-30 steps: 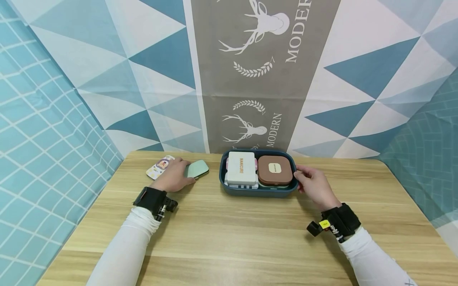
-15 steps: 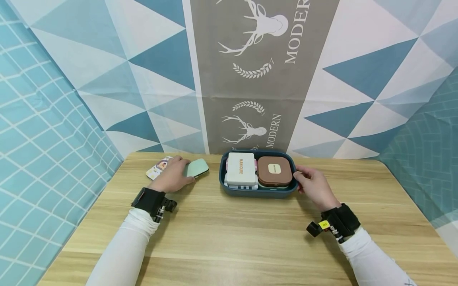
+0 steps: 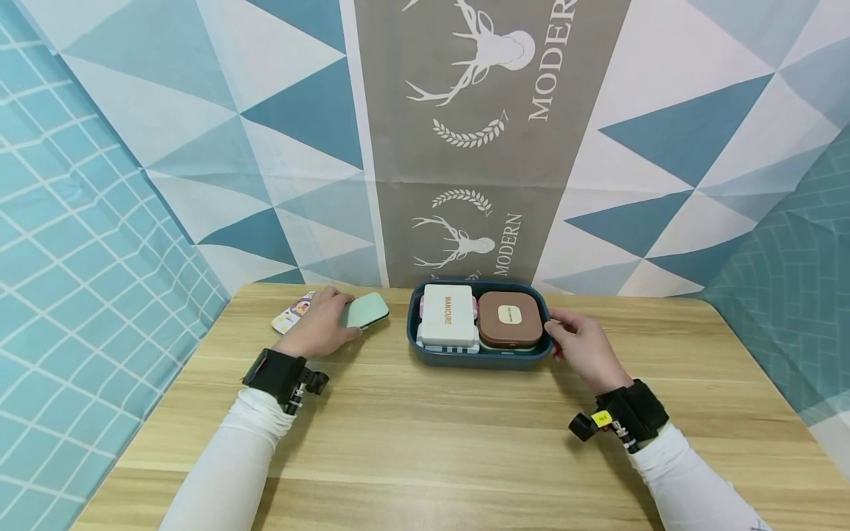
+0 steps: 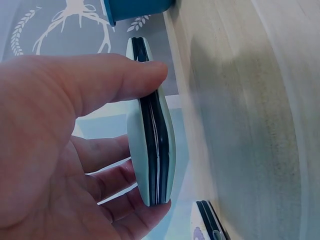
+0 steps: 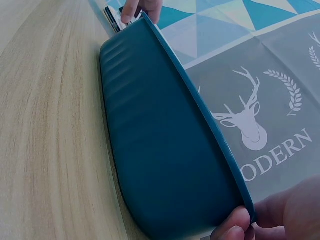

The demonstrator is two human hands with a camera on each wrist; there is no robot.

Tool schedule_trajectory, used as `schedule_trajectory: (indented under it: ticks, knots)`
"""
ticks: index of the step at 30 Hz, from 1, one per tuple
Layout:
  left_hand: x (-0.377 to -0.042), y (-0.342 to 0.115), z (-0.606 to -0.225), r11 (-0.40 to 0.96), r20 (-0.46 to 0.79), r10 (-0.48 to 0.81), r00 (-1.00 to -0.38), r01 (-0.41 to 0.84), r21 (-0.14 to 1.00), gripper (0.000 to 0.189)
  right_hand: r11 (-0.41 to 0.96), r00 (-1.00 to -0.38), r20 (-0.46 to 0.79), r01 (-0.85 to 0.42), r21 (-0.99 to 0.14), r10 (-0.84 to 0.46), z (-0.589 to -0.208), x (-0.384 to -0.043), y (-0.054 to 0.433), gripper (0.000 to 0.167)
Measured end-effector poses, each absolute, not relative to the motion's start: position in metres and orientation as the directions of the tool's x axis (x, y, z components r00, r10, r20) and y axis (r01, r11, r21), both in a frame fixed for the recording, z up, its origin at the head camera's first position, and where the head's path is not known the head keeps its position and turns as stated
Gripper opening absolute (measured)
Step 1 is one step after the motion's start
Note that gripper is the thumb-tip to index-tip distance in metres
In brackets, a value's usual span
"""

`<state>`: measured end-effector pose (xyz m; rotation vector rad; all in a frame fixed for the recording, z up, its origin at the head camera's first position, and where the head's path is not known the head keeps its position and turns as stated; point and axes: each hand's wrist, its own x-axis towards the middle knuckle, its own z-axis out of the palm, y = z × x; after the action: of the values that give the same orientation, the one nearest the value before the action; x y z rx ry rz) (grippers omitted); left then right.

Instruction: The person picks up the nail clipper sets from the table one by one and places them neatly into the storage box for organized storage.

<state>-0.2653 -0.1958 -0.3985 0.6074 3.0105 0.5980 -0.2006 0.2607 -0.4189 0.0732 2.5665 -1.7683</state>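
Observation:
In the head view my left hand (image 3: 317, 324) grips a mint-green flat case (image 3: 365, 310) with rounded corners. The left wrist view has the case edge-on, its dark seam (image 4: 155, 145) between thumb and fingers. A white case with a cartoon print (image 3: 292, 313) lies just left of that hand, partly covered by it. My right hand (image 3: 584, 346) pinches the right-end rim of a dark blue plastic bin (image 3: 479, 360). Inside the bin are a white case marked MANICURE (image 3: 448, 315), a brown square case (image 3: 510, 318) and partly hidden pink, checked and green items beneath.
Everything rests on a wood-grain table (image 3: 425, 442). A patterned cloth (image 3: 312, 147) with triangles and deer heads rises directly behind the bin. Blue tile-pattern cloth (image 3: 73, 295) hangs on the left, with teal brick-pattern cloth (image 3: 797, 273) on the right.
The mint-green case and left hand shift only very slightly, with a bit more of the case's top showing. The right hand and bin stay in place.

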Motion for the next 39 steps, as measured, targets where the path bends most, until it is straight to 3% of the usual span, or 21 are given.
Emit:
schedule_trajectory:
  ticks: [39]
  knots:
    - [-0.258,-0.192,-0.382,0.837,0.125,0.400,-0.908,0.417,0.354,0.061,0.341,-0.997,-0.063,0.073,-0.937,0.041,-0.419,-0.199,0.259,0.046]
